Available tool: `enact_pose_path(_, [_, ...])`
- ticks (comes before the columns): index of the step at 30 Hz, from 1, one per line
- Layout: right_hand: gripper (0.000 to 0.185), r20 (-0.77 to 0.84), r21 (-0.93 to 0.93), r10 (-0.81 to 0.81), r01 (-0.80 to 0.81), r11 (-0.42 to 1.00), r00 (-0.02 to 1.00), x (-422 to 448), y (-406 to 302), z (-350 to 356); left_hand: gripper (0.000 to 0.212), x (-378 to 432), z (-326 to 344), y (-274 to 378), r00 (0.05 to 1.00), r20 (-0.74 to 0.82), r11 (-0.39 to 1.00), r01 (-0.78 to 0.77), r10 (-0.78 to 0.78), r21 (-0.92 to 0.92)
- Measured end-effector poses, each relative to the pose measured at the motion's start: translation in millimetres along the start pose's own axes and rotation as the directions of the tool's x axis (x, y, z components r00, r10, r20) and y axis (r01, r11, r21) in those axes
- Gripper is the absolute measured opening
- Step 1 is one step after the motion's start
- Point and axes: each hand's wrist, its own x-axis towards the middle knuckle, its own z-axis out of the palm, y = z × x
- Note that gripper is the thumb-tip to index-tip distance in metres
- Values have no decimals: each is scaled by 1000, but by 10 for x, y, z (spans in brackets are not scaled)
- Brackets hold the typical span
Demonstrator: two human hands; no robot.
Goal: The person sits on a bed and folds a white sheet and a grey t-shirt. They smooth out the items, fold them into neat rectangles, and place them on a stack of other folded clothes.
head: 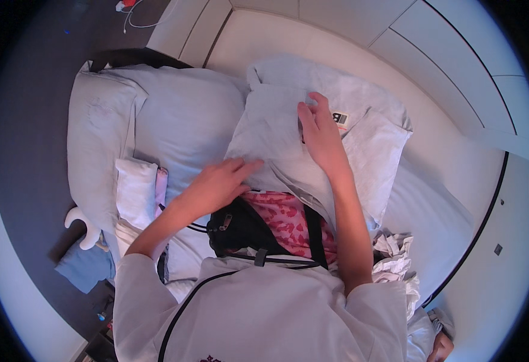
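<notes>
A pale, partly folded garment [273,122] lies spread on the bed in front of me. It bears a printed patch [339,119] with writing and stripes. My right hand [323,131] rests on the upper middle of the cloth beside that patch, fingers bent and apart. At the garment's near left corner, my left hand [221,181] lies with its fingers stretched over the fabric. Neither hand visibly grips a fold. Below the garment's near edge shows pink and red patterned cloth [275,215], next to a black zipped pouch [241,231] at my waist.
Under the garment is a bed with a pale sheet [187,104] and a pillow [99,131]. A small white cushion [136,190] lies left, a crumpled cloth [393,253] right. Blue fabric [88,264] sits at the bed's left edge. Cabinets [431,68] line the far side.
</notes>
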Motion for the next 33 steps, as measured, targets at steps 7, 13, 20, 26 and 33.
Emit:
enact_pose_path(7, [62,62,-217,-55,67,974,997,-379,75,294,66,58,139,128,990,40,991,131,-133,36])
enact_pose_path(13, [50,78,187,-35,19,982,996,-192,200,198,56,229,84,164,987,-49,983,160,-156,95])
enact_pose_path(20, [52,119,146,10,-27,989,993,-164,108,53,28,45,41,322,989,85,960,-137,119,244])
enact_pose_path(26, [68,274,61,59,-79,995,960,-251,108,-168,29,-138,-265,366,882,340,943,-284,327,-171])
enact_pose_path(33, [78,133,-555,-6,80,828,991,-317,-114,-132,40,67,-67,-44,868,-496,978,97,8,187])
